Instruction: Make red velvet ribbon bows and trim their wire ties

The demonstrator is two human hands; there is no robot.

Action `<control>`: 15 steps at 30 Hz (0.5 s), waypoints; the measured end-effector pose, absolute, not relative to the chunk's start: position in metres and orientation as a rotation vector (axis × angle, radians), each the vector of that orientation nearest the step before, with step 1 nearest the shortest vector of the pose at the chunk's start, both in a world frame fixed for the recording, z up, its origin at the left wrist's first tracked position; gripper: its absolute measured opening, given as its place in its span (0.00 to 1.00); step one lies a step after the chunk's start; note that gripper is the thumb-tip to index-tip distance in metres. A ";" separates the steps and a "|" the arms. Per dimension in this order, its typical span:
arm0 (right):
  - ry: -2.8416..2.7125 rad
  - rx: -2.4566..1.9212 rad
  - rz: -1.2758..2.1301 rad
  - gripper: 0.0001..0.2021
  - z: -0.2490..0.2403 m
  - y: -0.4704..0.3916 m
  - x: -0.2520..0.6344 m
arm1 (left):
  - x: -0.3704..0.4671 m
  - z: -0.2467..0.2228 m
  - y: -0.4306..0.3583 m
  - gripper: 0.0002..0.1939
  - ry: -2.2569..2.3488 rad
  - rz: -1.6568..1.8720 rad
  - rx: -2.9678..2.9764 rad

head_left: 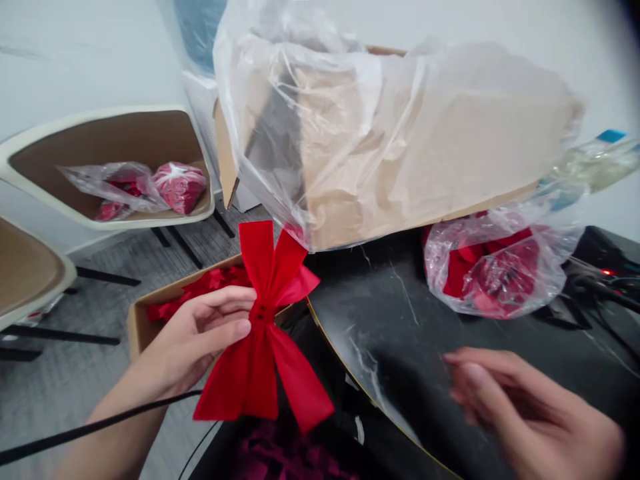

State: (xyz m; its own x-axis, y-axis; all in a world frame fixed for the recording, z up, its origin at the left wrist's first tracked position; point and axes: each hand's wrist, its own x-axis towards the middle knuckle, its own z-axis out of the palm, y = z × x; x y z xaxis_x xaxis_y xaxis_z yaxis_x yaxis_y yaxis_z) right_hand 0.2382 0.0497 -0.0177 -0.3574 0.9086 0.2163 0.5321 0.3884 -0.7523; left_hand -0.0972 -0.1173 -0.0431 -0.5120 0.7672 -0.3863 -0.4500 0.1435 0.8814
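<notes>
A person's left hand (pixel 220 327) grips a bright red bow (pixel 263 320) at its pinched middle, thumb on the near side, with the bow's loops fanning above and its tails spreading below the fingertips. The bow is in the air, just left of the curved edge of a black marbled table (pixel 410 373). The right hand (pixel 530 407), well apart from the bow, is over the table with its fingers loosely curled; it is blurred, and whether it pinches anything cannot be told.

Just beyond the left hand is an open cardboard box (pixel 137 333) filled with red pieces (pixel 215 280). A dark cord (pixel 110 413) crosses the left forearm. Beyond both hands, a large carton (pixel 227 163) lies under clear plastic sheeting (pixel 400 140). Beyond the right hand sits a clear bag (pixel 493 273) with red contents. Far beyond the left hand, a chair (pixel 120 115) holds more bagged red items (pixel 180 190).
</notes>
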 end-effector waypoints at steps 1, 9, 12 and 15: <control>-2.056 -1.169 0.919 0.11 -0.011 0.040 0.217 | -0.094 -0.042 -0.115 0.18 1.409 1.571 0.370; -1.918 -0.978 1.742 0.15 -0.004 0.017 0.116 | -0.076 -0.032 -0.112 0.17 1.222 1.470 0.601; -1.889 -0.964 1.841 0.16 -0.007 0.014 0.106 | -0.073 -0.032 -0.115 0.20 1.239 1.398 0.667; -1.882 -0.959 1.858 0.18 -0.010 0.011 0.105 | -0.072 -0.033 -0.118 0.17 1.279 1.333 0.707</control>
State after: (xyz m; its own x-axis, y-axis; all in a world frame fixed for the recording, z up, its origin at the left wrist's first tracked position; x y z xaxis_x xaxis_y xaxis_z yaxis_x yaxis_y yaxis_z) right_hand 0.1054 0.0110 -0.0095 -0.7204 0.6568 -0.2226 0.2308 -0.0755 -0.9701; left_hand -0.0724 -0.1175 -0.0332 -0.2176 0.9413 -0.2580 -0.2962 0.1881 0.9364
